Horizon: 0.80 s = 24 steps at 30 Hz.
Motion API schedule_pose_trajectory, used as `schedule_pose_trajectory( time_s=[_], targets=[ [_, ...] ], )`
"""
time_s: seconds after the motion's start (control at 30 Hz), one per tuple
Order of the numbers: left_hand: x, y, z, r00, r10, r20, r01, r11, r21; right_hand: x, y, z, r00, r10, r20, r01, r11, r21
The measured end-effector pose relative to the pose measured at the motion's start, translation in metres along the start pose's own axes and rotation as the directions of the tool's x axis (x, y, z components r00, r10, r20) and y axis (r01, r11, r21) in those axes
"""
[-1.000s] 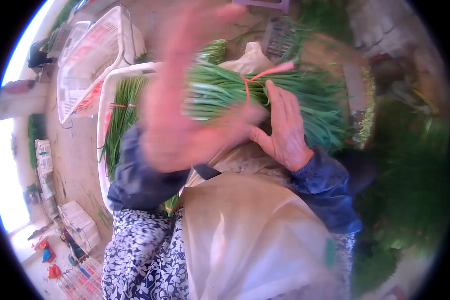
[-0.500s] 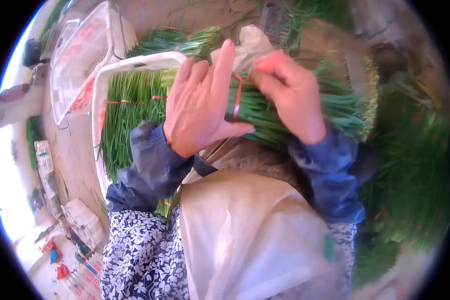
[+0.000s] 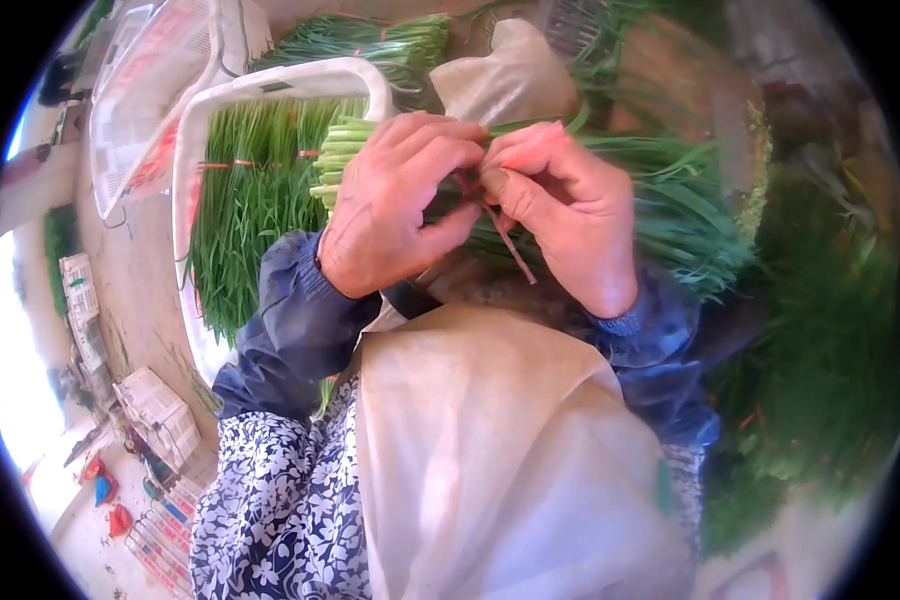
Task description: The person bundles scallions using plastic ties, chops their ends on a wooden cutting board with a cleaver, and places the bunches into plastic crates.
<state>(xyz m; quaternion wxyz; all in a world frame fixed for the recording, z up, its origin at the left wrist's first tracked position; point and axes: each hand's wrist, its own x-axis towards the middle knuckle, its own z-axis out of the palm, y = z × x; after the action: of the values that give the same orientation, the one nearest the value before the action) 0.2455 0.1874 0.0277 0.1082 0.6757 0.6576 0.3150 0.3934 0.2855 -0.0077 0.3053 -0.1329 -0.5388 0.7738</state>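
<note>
The bundle of green stalks (image 3: 680, 190) lies crosswise under both hands, its pale cut ends (image 3: 338, 160) jutting out just left of the left hand and its leaves fanning out to the right of the right hand. A reddish tie (image 3: 511, 247) hangs down at the right hand's fingertips. The right hand (image 3: 580, 205) pinches this tie between thumb and bent forefinger. The left hand (image 3: 395, 195) curls over the bundle, fingers bent, thumb pointing toward the right hand; whether its fingertips pinch anything I cannot tell. Nearer the body, below both hands, spreads a pale apron (image 3: 500, 430). Left of the left hand stands a white crate (image 3: 184, 180) holding tied greens (image 3: 260, 200). Beyond the hands sits a crumpled beige cloth (image 3: 505, 80), with another tied bundle (image 3: 360, 45) to its left.
</note>
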Motion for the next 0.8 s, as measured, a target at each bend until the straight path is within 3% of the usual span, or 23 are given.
schedule_pose_trajectory(
  time_s=[0.1,0.2,0.23,0.27,0.37,0.43,0.47,0.53,0.6,0.7,0.73,0.8],
  targets=[
    [0.000,-0.004,0.003,0.999,0.023,-0.038,-0.023,1.000,-0.007,-0.001,-0.003,-0.003,0.998,-0.061,0.032,0.064,0.993,-0.095],
    [0.002,-0.002,0.005,0.998,0.040,-0.053,-0.040,0.999,-0.012,0.002,-0.016,-0.013,0.996,-0.047,0.073,0.053,0.996,-0.078],
    [0.000,-0.002,0.004,0.998,0.037,-0.056,-0.038,0.999,-0.013,0.001,-0.025,-0.011,0.994,0.083,-0.071,-0.083,0.996,0.012],
    [-0.001,-0.003,0.003,0.998,0.007,-0.066,-0.011,0.997,-0.071,0.005,-0.025,-0.014,0.981,0.099,-0.168,-0.091,0.994,0.054],
    [-0.002,-0.005,-0.005,0.996,-0.047,-0.075,0.033,0.985,-0.172,0.005,-0.035,-0.016,0.977,0.123,-0.175,-0.131,0.991,-0.034],
    [0.000,-0.006,-0.007,0.995,-0.071,-0.076,0.054,0.976,-0.210,0.005,-0.040,-0.014,0.988,0.100,-0.115,-0.139,0.899,-0.416],
    [0.000,-0.005,-0.005,0.983,-0.111,-0.145,0.077,0.972,-0.221,0.006,-0.039,-0.013,0.987,0.105,-0.119,-0.145,0.900,-0.412],
    [0.000,-0.005,-0.002,0.966,-0.149,-0.211,0.098,0.967,-0.234,0.013,-0.032,-0.011,0.983,-0.107,0.149,0.181,0.686,-0.705],
    [0.000,-0.002,-0.003,0.961,-0.101,-0.257,0.066,0.987,-0.144,0.013,-0.020,0.001,0.978,-0.126,0.165,0.205,0.707,-0.676],
    [0.000,0.001,-0.003,0.946,-0.084,-0.312,0.046,0.991,-0.128,0.012,-0.011,0.011,0.991,-0.066,0.116,0.119,0.833,-0.541],
    [-0.002,-0.004,0.000,0.934,-0.016,-0.356,-0.023,0.994,-0.104,0.012,-0.010,0.014,0.994,-0.042,0.104,0.088,0.863,-0.498],
    [-0.005,-0.004,0.005,0.918,-0.047,-0.394,-0.015,0.988,-0.154,0.009,-0.012,0.021,0.990,-0.096,0.105,0.139,0.822,-0.553]
  ],
)
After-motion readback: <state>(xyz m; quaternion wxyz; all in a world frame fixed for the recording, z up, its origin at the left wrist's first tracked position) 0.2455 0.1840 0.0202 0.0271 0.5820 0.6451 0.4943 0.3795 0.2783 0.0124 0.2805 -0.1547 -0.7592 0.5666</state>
